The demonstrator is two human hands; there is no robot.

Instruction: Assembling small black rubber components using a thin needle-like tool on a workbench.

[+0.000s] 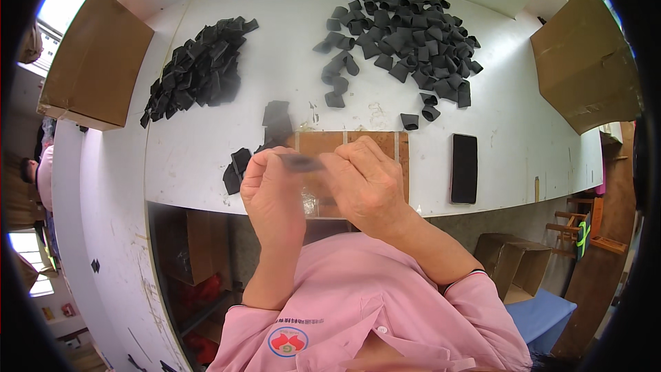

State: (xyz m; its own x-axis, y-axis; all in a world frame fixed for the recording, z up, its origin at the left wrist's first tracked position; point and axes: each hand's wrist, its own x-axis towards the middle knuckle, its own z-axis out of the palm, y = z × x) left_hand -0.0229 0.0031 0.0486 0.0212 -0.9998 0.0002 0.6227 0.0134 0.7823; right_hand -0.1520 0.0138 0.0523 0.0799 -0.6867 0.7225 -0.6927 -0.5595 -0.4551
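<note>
My left hand (270,182) and my right hand (365,182) are raised close together over the table's front edge. Both pinch a small black fabric piece (301,162), smeared by motion, one at each end. Below them lies a brown board (320,142) with pale strips across it. Beside my left hand are a few flat black pieces (237,165), and more black pieces (277,118) lie just beyond it. Farther left is a heap of flat black pieces (203,65). At the far right spreads a larger pile of short black tubes (420,41), some with their open ends showing.
A black phone-like slab (464,169) lies on the white table (289,48) to the right. Cardboard boxes stand at the left (96,62) and right (585,58) edges. Under the table's right side is an open carton (513,262). Another person (43,172) is at the far left.
</note>
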